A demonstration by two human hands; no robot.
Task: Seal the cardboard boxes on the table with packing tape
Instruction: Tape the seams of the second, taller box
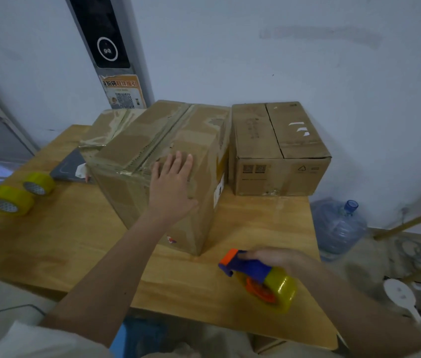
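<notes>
A large cardboard box (137,140) stands in the middle of the wooden table (62,239), its top seam covered by clear tape. My left hand (172,182) lies flat on its near top edge, fingers straight. A smaller cardboard box (279,151) sits to its right against the wall, with its top flaps closed and no tape visible along the seam. My right hand (274,257) grips a blue and orange tape dispenser (256,275) loaded with a yellow roll, low over the table's front right.
Two yellow tape rolls (10,200) (39,183) lie at the table's left. A grey flat object (71,165) with white paper sits behind them. A water jug (338,228) stands on the floor beyond the table's right edge. The wall is close behind the boxes.
</notes>
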